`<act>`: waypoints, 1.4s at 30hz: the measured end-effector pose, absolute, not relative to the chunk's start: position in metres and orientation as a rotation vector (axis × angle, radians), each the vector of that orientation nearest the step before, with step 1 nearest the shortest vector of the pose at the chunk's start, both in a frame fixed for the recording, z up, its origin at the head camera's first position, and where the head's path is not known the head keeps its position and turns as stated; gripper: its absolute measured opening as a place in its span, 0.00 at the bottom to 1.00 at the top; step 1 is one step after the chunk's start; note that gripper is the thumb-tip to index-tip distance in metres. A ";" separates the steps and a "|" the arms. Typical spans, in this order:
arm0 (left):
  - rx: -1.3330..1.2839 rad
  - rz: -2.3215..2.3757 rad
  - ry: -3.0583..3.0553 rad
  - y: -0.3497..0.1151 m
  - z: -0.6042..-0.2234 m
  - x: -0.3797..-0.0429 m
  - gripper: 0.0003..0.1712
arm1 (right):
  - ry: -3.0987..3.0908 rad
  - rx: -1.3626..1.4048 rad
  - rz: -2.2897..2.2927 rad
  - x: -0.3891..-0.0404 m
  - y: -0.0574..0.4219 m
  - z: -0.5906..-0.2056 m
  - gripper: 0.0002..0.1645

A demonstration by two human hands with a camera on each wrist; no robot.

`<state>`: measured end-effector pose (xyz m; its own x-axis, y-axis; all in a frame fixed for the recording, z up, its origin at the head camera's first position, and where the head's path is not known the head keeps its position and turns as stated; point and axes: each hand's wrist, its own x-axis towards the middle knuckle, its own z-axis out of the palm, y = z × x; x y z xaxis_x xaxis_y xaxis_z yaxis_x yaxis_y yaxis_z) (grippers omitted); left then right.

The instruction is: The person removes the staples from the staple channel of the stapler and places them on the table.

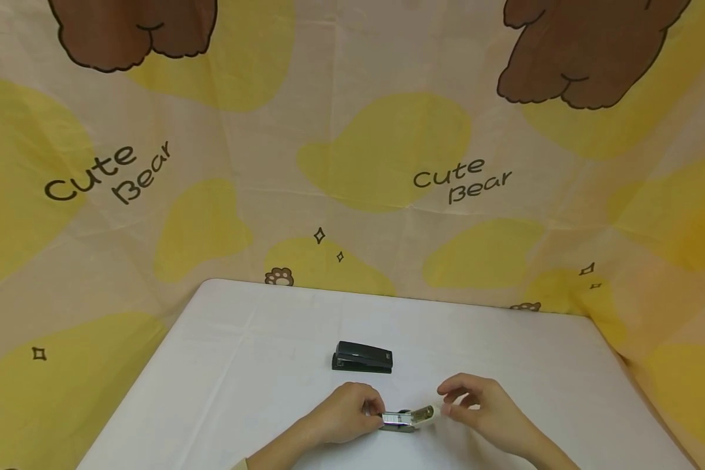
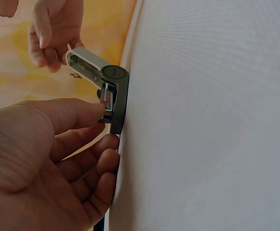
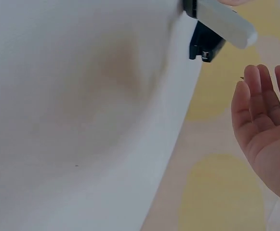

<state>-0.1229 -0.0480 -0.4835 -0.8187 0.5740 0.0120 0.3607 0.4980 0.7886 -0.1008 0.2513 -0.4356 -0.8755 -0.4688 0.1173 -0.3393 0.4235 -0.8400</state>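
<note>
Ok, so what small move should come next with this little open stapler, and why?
Probably swing the raised lid down with the right hand: it is beside the lid, seemingly holding nothing, while the left hand grips the small stapler at its other end.

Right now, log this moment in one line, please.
left hand: holds open stapler | right hand: empty, near stapler's raised lid | black stapler: closed, on table

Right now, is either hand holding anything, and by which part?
The left hand pinches the opened stapler by the free end of its metal staple rail; the right hand holds nothing.
</note>
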 end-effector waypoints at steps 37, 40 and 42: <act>0.790 1.226 2.491 -0.049 -0.485 -0.124 0.04 | 2.297 -0.530 -1.630 -0.065 0.187 -0.457 0.18; 0.798 1.221 2.499 -0.049 -0.484 -0.124 0.04 | 2.298 -0.509 -1.635 -0.064 0.184 -0.463 0.19; 0.801 1.220 2.503 -0.048 -0.483 -0.123 0.04 | 2.305 -0.477 -1.624 -0.064 0.182 -0.467 0.20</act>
